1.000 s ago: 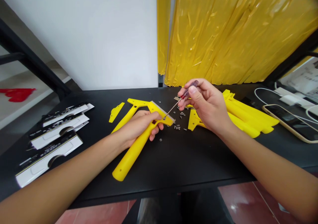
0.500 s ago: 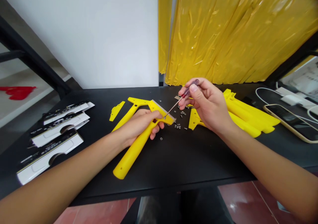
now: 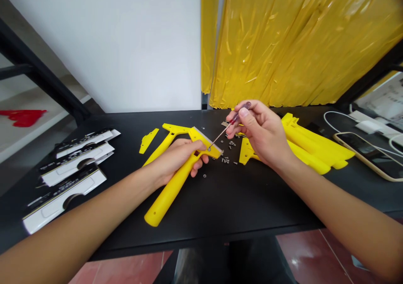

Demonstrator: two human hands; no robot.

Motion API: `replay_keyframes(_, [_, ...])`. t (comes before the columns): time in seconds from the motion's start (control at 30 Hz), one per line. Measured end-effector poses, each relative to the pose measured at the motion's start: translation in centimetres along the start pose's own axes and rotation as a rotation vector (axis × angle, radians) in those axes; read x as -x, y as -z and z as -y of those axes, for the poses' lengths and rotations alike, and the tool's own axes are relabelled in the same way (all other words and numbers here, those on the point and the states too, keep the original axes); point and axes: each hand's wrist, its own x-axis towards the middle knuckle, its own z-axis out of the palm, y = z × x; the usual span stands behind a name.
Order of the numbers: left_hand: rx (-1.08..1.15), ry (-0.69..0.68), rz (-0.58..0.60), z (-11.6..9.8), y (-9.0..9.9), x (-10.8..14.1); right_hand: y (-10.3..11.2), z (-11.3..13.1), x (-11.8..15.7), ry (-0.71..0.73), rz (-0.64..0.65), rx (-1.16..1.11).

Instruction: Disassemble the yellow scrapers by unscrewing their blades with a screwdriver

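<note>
My left hand (image 3: 184, 153) is closed round the head of a yellow scraper (image 3: 171, 189), whose long handle points down toward the table's front edge. A metal blade lies along the scraper's head. Between the fingers of my right hand (image 3: 258, 128) is a screwdriver (image 3: 239, 113) with a clear purple-red handle. Its tip meets a screw (image 3: 209, 149) in the scraper head. Small screws (image 3: 225, 160) and nuts (image 3: 232, 143) lie scattered just beyond. Behind my left hand rests another yellow scraper (image 3: 157, 151), and a loose yellow plate (image 3: 148, 140) is to its left.
Black-and-white sleeves (image 3: 71, 193) are on the left of the black table (image 3: 233, 208). Several yellow handles (image 3: 317, 143) lie at the right, partly behind my right hand, near a phone (image 3: 368, 151) and white cables. White and yellow panels stand behind.
The fingers of my right hand and the screwdriver handle have shifted very slightly left and down. My left hand still holds the scraper in nearly the same place.
</note>
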Motion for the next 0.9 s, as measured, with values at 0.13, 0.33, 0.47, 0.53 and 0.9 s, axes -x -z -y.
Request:
replay_keyframes(0.13, [0.020,0.017,0.017,-0.14,0.00,0.08,-0.08,0.09,0.08,0.004,0.006,0.017])
replay_keyframes(0.33, [0.041,0.018,0.036,-0.31,-0.09,0.15,-0.15,0.16,0.08,-0.001,0.005,0.019])
replay_keyframes(0.47, [0.033,0.027,0.025,-0.53,-0.26,0.27,-0.16,0.22,0.07,0.000,0.008,0.024])
replay_keyframes(0.53, [0.020,0.049,0.016,-0.67,-0.35,0.36,-0.17,0.25,0.07,0.000,0.012,0.023])
replay_keyframes(0.9, [-0.007,0.075,-0.018,-0.46,-0.35,0.20,0.05,0.82,0.07,0.092,-0.060,0.080])
